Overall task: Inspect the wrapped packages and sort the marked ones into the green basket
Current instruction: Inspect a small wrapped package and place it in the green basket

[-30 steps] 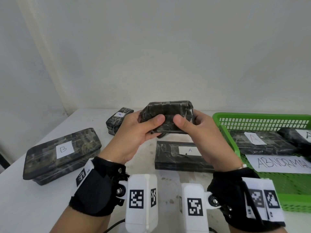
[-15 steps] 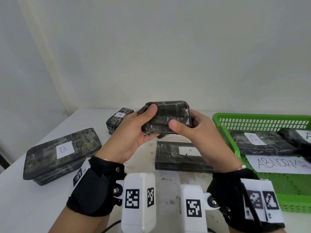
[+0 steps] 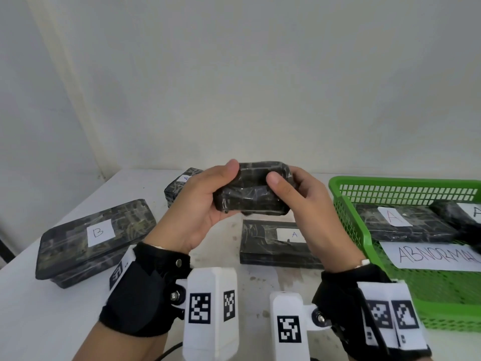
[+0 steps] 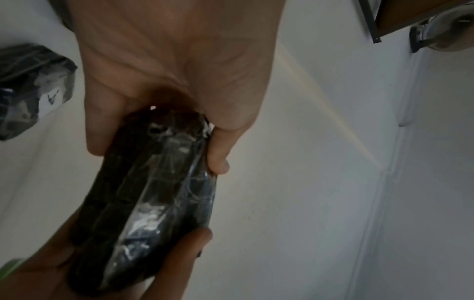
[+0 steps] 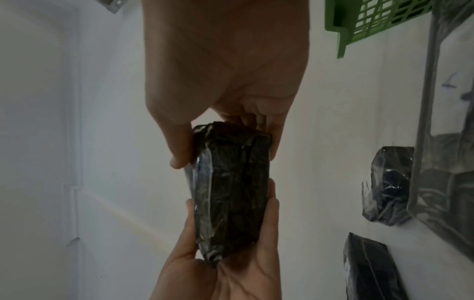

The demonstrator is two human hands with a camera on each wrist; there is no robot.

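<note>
One small wrapped package (image 3: pixel 252 192), dark and glossy with film, held aloft between both hands above the white surface (image 3: pixel 46 313): left hand (image 3: pixel 200 204) curled round its left end with thumb on the top edge, right hand (image 3: pixel 299 204) curled round its right end with thumb on the near face. No label shows on any face visible in the three views, so whether it is marked cannot be told yet. Three further packages lie on the surface: a large one labelled B (image 3: pixel 96 238) at left, a small one labelled A (image 3: pixel 179 183) behind the left hand, and a flat one labelled A (image 3: pixel 276 241) directly beneath the held item. The green basket (image 3: pixel 348 220) stands at right, holding two A-labelled packages and an "ABNORMAL" sheet (image 3: pixel 432 256). Risks, as judged: the slick film may slide in the fingers while the package is being turned; a drop would land on the flat package below. A label on a hidden face may be missed, causing a mis-sort.
</note>
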